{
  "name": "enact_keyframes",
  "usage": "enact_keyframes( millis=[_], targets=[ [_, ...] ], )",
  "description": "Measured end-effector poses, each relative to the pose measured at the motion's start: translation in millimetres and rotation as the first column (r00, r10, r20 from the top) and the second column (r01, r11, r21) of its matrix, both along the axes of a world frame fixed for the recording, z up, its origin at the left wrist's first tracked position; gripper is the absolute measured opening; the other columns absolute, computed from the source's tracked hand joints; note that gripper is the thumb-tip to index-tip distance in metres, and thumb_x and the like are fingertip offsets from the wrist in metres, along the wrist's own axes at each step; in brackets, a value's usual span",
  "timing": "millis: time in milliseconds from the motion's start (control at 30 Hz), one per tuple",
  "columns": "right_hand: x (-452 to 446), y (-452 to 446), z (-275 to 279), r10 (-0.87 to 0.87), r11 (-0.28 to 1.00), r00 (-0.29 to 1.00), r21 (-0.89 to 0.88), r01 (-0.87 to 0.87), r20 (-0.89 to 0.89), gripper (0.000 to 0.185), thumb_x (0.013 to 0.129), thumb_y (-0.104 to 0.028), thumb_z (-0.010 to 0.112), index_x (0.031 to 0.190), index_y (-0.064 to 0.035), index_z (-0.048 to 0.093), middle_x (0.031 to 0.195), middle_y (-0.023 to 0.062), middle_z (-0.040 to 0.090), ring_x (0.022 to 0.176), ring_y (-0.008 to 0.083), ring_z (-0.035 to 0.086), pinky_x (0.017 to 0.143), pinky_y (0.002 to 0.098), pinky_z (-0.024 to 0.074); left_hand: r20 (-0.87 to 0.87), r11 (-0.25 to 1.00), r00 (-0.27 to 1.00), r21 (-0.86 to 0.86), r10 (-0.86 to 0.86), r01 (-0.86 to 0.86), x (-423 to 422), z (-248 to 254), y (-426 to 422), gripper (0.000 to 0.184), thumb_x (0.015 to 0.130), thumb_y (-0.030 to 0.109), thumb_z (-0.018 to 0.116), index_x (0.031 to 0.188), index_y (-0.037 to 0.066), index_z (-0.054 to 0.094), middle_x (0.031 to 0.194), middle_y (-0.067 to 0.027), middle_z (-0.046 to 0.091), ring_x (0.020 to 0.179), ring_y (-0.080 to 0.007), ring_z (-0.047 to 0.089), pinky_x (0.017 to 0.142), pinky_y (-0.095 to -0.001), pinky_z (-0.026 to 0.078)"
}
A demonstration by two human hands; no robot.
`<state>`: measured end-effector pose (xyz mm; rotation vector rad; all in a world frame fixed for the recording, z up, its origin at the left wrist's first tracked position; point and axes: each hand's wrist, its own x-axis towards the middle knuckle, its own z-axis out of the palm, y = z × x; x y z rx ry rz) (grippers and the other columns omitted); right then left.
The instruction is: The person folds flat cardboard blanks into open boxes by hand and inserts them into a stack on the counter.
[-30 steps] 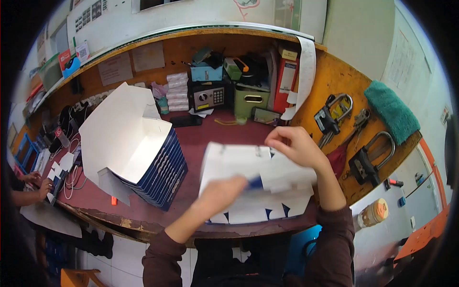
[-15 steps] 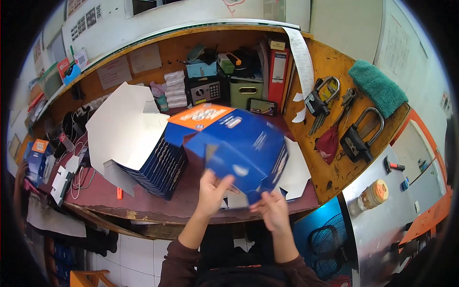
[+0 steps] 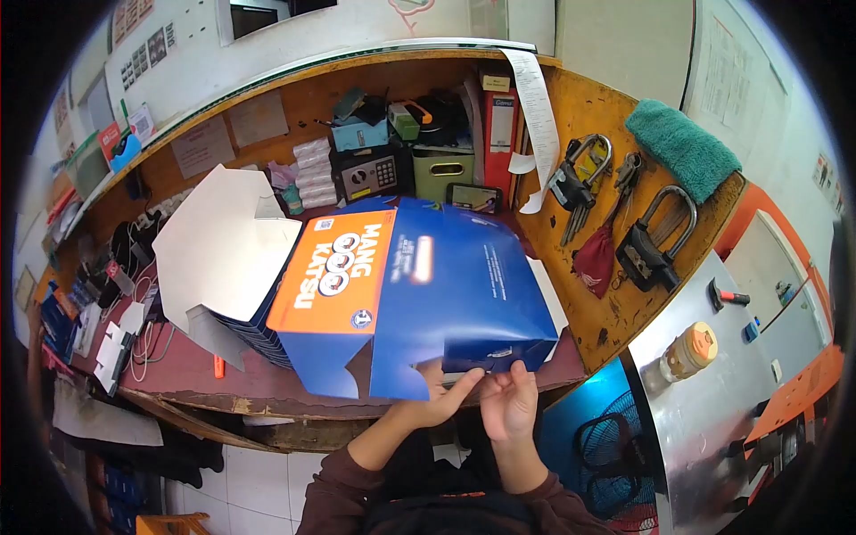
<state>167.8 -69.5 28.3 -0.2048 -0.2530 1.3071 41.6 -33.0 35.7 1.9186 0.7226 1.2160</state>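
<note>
A blue and orange cardboard box (image 3: 464,276), partly folded, lies tilted in front of me with its printed face up. Loose flaps hang at its near left side. My left hand (image 3: 435,399) grips its near edge, with some fingers hidden behind the card. Close beside it, my right hand (image 3: 511,399) pinches the near right corner, where a side panel is folded down. To the left, a stack of nested flat cartons (image 3: 234,245) shows its white inner faces; the held box covers part of it.
A maroon desk (image 3: 178,361) runs beneath the boxes. Behind stand a small safe (image 3: 370,176), a green container (image 3: 443,174) and a red binder (image 3: 501,125). Padlocks (image 3: 655,245) and a green towel (image 3: 685,150) lie on the right ledge. A metal table with a jar (image 3: 691,352) stands farther right.
The box has turned so its orange panel faces up and left, and it has opened out wider. Both hands have come closer together along its near edge. My view has shifted slightly.
</note>
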Motion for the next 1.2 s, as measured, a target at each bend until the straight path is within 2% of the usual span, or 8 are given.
enact_keyframes(
  millis=[67, 167, 367, 467, 733, 800, 967, 1200],
  targets=[
    [4.1, -7.7, 4.3, 0.077, 0.996, 0.997, 0.038, -0.077, 0.015, 0.017, 0.079, -0.004, 0.059, 0.095, -0.0062, 0.054, 0.085, -0.0010, 0.056, 0.066, 0.0065, 0.050, 0.056, 0.0194, 0.0415, -0.051, 1.000, 0.999, -0.002, 0.003, -0.003, -4.1, 12.8, -6.0, 0.042, 0.084, 0.031, 0.055, 0.113, 0.000, 0.049, 0.098, -0.0174, 0.060, 0.091, -0.0290, 0.058, 0.079, -0.0394, 0.044],
    [8.0, -17.1, 15.7, 0.118, 0.990, 0.993, 0.081, -0.119, 0.022, 0.026, 0.077, 0.000, 0.060, 0.101, -0.0057, 0.052, 0.089, 0.0015, 0.057, 0.070, 0.0091, 0.052, 0.058, 0.0217, 0.0431, 0.889, 0.951, 0.447, -0.046, -0.100, 0.305, -9.4, 32.1, -13.5, 0.057, 0.086, 0.049, 0.041, 0.117, 0.002, 0.047, 0.106, -0.0141, 0.057, 0.098, -0.0262, 0.054, 0.087, -0.0463, 0.040],
    [0.7, -21.1, 14.8, -0.403, 0.915, 0.795, 0.187, 0.357, 0.453, 0.038, 0.073, 0.001, 0.060, 0.109, 0.0001, 0.049, 0.098, 0.0088, 0.058, 0.091, 0.0191, 0.057, 0.086, 0.0329, 0.0441, 0.825, 0.706, 0.565, -0.392, -0.015, 0.590, -38.8, 42.0, 5.3, 0.060, 0.081, 0.051, 0.043, 0.115, 0.002, 0.051, 0.108, -0.0142, 0.057, 0.099, -0.0253, 0.053, 0.088, -0.0434, 0.040],
    [-2.4, -20.5, 11.4, -0.482, 0.876, 0.759, 0.261, 0.405, 0.438, 0.041, 0.072, 0.002, 0.061, 0.111, 0.0009, 0.047, 0.102, 0.0093, 0.057, 0.093, 0.0207, 0.057, 0.086, 0.0340, 0.0442, 0.517, 0.901, 0.853, -0.400, 0.073, 0.166, -31.2, 21.6, -4.3, 0.031, 0.079, 0.010, 0.062, 0.108, 0.001, 0.056, 0.106, -0.0078, 0.058, 0.096, -0.0142, 0.053, 0.087, -0.0287, 0.041],
    [-48.5, -11.5, -10.3, -0.110, 0.987, 0.984, 0.136, 0.090, 0.143, 0.044, 0.070, 0.013, 0.059, 0.111, -0.0001, 0.050, 0.107, 0.0117, 0.055, 0.103, 0.0228, 0.053, 0.093, 0.0376, 0.0386, 0.647, 0.884, 0.747, -0.428, 0.155, 0.187, -13.9, -3.9, -15.8, 0.028, 0.083, 0.017, 0.060, 0.105, 0.002, 0.056, 0.103, -0.0041, 0.058, 0.095, -0.0123, 0.052, 0.085, -0.0298, 0.039],
    [-39.4, -1.2, -46.9, -0.221, 0.974, 0.664, 0.193, 0.117, 0.714, 0.046, 0.074, -0.006, 0.067, 0.115, -0.0042, 0.048, 0.109, 0.0101, 0.054, 0.105, 0.0253, 0.051, 0.095, 0.0423, 0.0381, 0.681, 0.764, 0.700, -0.563, 0.215, 0.314, -22.0, -1.6, -15.2, 0.044, 0.088, 0.037, 0.048, 0.116, 0.002, 0.048, 0.112, -0.0106, 0.055, 0.104, -0.0192, 0.051, 0.090, -0.0371, 0.038],
    [-19.0, 9.7, -40.2, -0.682, 0.700, -0.425, 0.700, -0.144, 0.595, 0.048, 0.070, -0.022, 0.072, 0.106, 0.0017, 0.052, 0.105, 0.0130, 0.056, 0.100, 0.0220, 0.053, 0.084, 0.0338, 0.0435, 0.747, 0.518, 0.601, -0.648, 0.286, 0.559, -59.3, 12.3, 2.9, 0.051, 0.088, 0.038, 0.047, 0.120, -0.001, 0.043, 0.114, -0.0152, 0.054, 0.100, -0.0247, 0.054, 0.087, -0.0374, 0.045],
    [65.5, -7.6, -6.6, 0.166, 0.937, 0.721, 0.120, -0.327, 0.673, 0.043, 0.074, -0.024, 0.067, 0.106, 0.0014, 0.052, 0.105, 0.0112, 0.056, 0.098, 0.0190, 0.053, 0.083, 0.0320, 0.0427, 0.377, 0.797, 0.926, -0.556, -0.010, 0.235, -113.1, 9.3, 24.3, 0.057, 0.081, 0.040, 0.058, 0.116, -0.004, 0.046, 0.106, -0.0137, 0.056, 0.091, -0.0156, 0.058, 0.077, -0.0272, 0.049]
  ],
)
